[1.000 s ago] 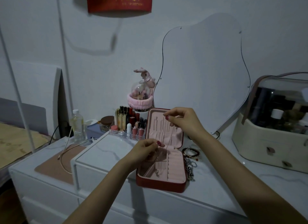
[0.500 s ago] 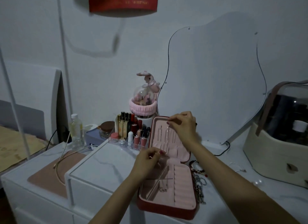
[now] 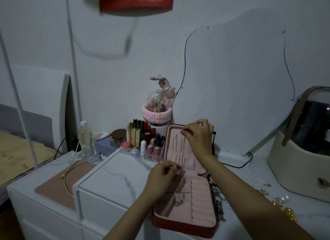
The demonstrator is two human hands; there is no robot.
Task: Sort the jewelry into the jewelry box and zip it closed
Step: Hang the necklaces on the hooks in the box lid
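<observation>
The thin chain point(image 3: 182, 150) strung between the hands shows only faintly, too fine to follow end to end. The right forearm hides the right part of the jewelry box point(image 3: 185, 220) lid. The cream case point(image 3: 292, 168) is cut by the frame's right edge, the red banner point(image 3: 135, 0) by the top.

Jewelry box point(image 3: 203, 204) before mirror point(image 3: 235, 82)

My right grip point(image 3: 198, 136) has gone from mid-lid up to the top edge of the jewelry box point(image 3: 185, 195) lid, pinching the thin chain point(image 3: 181, 150). My left grip point(image 3: 163, 175) has stayed at the hinge, pinching the lower end. View has moved closer.
</observation>
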